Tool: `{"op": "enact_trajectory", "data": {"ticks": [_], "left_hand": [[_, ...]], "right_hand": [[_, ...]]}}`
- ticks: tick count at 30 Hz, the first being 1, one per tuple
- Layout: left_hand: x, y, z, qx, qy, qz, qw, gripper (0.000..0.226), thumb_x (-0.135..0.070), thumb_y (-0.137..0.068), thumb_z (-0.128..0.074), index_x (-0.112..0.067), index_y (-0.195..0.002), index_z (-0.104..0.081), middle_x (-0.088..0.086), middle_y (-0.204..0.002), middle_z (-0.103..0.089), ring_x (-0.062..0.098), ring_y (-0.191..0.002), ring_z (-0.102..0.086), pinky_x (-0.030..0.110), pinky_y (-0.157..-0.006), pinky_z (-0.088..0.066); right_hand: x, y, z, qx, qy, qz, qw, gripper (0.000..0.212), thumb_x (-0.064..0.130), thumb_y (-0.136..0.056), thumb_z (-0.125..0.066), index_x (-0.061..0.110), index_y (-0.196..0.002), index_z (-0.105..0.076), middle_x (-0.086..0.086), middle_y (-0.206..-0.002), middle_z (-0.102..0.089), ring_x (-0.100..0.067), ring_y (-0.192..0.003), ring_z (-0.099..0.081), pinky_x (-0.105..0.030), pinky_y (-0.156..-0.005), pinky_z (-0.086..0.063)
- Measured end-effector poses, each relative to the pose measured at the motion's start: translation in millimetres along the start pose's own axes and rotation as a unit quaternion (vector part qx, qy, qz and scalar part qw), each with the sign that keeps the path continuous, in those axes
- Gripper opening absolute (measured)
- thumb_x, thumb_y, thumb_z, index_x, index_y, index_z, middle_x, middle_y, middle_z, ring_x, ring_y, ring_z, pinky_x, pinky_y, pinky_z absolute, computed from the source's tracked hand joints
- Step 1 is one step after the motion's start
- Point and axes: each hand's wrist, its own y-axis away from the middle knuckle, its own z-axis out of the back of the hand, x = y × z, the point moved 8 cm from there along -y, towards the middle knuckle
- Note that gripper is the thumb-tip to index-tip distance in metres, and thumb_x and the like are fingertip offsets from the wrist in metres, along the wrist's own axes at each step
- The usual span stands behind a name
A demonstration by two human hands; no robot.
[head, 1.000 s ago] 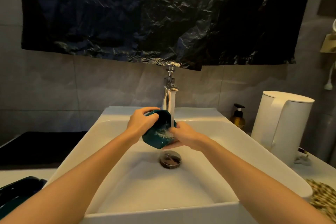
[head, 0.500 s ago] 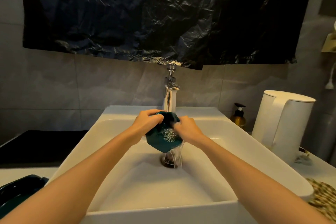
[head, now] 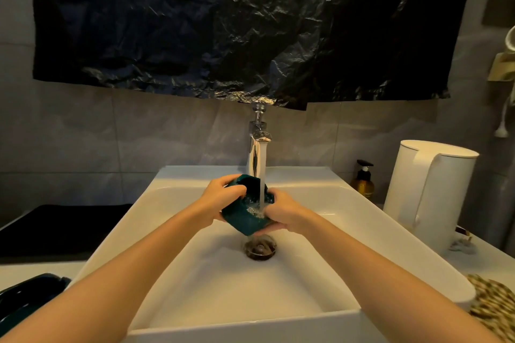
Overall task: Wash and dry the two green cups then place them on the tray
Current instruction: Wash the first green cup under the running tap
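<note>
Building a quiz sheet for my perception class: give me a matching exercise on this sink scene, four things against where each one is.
Things:
1 green cup
2 white kettle
3 amber pump bottle
4 drain

Places:
A on the counter, right of the bottle
B bottom of the sink basin
C under the faucet's stream
D by the wall, between sink and kettle

Pairs: 1-C, 2-A, 3-D, 4-B

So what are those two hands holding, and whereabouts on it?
A dark green faceted cup, tilted under the chrome tap: left hand grips its rim, right hand its opposite side.
</note>
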Motion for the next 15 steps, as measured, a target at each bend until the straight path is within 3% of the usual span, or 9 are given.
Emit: {"op": "enact_trajectory", "data": {"ticks": [2,6,9,11,12,15], "left_hand": [[-2.0,2.6,-3.0,0.013,-0.023,-0.003,1.0,0.035,-0.011,-0.089,-0.05,-0.027,-0.12,-0.055,0.005,-0.107,-0.056,0.021,-0.093,-0.053,0.029,-0.06,-0.051],[-5.3,3.2,-4.2,0.016,-0.039,-0.006,0.999,0.035,-0.011,-0.09,-0.05,-0.025,-0.122,-0.053,0.006,-0.109,-0.055,0.024,-0.098,-0.052,0.033,-0.068,-0.052],[-8.1,2.0,1.4,-0.003,-0.037,-0.017,0.999,0.031,-0.012,-0.09,-0.049,-0.025,-0.118,-0.055,0.005,-0.1,-0.055,0.02,-0.088,-0.052,0.028,-0.065,-0.05],[-7.8,1.7,5.0,-0.009,-0.055,-0.024,0.998,0.029,-0.012,-0.09,-0.05,-0.026,-0.115,-0.056,0.004,-0.098,-0.056,0.02,-0.09,-0.051,0.028,-0.068,-0.049],[-7.0,1.3,5.4,-0.008,-0.066,-0.026,0.997,0.029,-0.012,-0.09,-0.05,-0.027,-0.114,-0.056,0.003,-0.099,-0.056,0.021,-0.092,-0.051,0.03,-0.071,-0.049],[-7.1,1.4,2.7,0.008,-0.063,-0.027,0.998,0.03,-0.009,-0.087,-0.05,-0.028,-0.109,-0.058,0.002,-0.092,-0.058,0.019,-0.086,-0.053,0.03,-0.071,-0.05]], "right_hand": [[0.5,-2.8,12.0,-0.063,0.031,0.027,0.997,0.035,-0.002,-0.092,-0.054,0.009,-0.125,-0.051,-0.008,-0.113,-0.056,-0.036,-0.094,-0.065,-0.04,-0.057,-0.06],[16.4,-2.5,28.9,-0.174,0.234,0.103,0.951,0.014,0.013,-0.094,-0.056,0.004,-0.099,-0.066,-0.012,-0.094,-0.065,-0.025,-0.077,-0.059,-0.034,-0.062,-0.052],[15.4,-4.1,17.1,-0.096,0.232,0.085,0.964,0.02,0.005,-0.095,-0.047,-0.001,-0.107,-0.062,-0.012,-0.09,-0.06,-0.02,-0.068,-0.055,-0.022,-0.048,-0.043],[7.7,-3.9,-0.2,0.01,0.157,0.051,0.986,0.027,-0.004,-0.093,-0.046,0.005,-0.117,-0.055,-0.012,-0.1,-0.06,-0.023,-0.08,-0.061,-0.022,-0.05,-0.051],[5.7,-3.6,-3.2,0.026,0.141,0.044,0.989,0.03,-0.006,-0.092,-0.047,0.008,-0.118,-0.053,-0.011,-0.105,-0.059,-0.025,-0.087,-0.062,-0.023,-0.054,-0.055],[7.4,-6.8,8.0,-0.05,0.127,0.066,0.989,0.021,0.001,-0.093,-0.051,0.004,-0.113,-0.057,-0.011,-0.103,-0.061,-0.032,-0.085,-0.067,-0.031,-0.054,-0.059]]}}
